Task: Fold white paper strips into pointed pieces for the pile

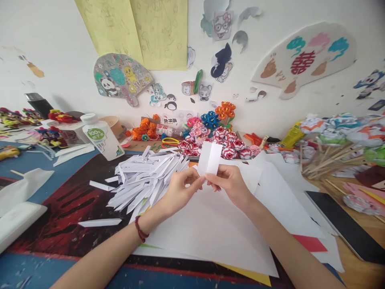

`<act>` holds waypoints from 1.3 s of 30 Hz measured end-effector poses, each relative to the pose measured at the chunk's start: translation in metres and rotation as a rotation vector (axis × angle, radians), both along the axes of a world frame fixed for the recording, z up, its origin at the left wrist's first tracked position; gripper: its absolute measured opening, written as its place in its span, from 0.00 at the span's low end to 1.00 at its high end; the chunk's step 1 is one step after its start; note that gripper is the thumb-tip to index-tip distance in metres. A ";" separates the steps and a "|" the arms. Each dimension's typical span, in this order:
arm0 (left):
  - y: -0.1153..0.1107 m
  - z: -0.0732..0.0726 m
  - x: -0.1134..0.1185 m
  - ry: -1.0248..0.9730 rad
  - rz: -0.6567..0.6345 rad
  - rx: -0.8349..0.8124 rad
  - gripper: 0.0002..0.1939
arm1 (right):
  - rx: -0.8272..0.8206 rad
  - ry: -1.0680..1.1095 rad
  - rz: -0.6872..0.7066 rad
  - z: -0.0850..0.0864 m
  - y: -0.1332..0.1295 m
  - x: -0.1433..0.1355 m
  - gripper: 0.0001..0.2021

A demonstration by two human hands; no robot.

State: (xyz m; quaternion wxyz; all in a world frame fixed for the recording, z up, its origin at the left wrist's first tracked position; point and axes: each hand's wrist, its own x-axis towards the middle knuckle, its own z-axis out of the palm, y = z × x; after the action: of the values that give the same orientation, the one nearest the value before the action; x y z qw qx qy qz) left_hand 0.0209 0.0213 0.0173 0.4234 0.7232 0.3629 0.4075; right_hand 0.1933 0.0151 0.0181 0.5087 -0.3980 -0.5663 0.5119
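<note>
Between both hands a small white paper piece [209, 157] is held upright, with a crease running down its middle. My left hand [185, 182] pinches its lower left edge between thumb and fingers; a dark red braided bracelet [140, 229] circles that wrist. On the other side, my right hand [231, 182] grips the lower right edge, thumb in front and fingers behind. Below the hands lie large white paper sheets [210, 224]. A heap of folded white paper strips [147, 176] sits left of my left hand, and one loose strip [100, 222] lies apart from it.
A white bottle [102, 138] stands behind the strips. Red-and-white paper flowers [227, 144] and a bunch of orange flowers [225, 111] line the wall. To the right are a black-screened phone [345, 224] and flowers on wooden sticks [327, 156]. A white box-like object [21, 222] is at far left.
</note>
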 end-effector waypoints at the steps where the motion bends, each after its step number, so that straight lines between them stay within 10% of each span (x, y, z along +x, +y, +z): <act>1: 0.000 0.000 0.000 0.000 0.004 0.009 0.15 | -0.003 0.010 -0.002 0.000 0.000 0.000 0.09; 39: 0.008 -0.007 -0.001 0.250 0.045 0.022 0.16 | -0.083 -0.182 0.003 -0.013 0.011 0.007 0.17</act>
State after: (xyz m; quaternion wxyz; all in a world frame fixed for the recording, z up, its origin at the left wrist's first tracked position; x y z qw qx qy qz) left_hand 0.0203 0.0289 0.0106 0.3577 0.7646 0.4245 0.3275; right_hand 0.1999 0.0264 0.0054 0.4376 -0.4628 -0.5892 0.4971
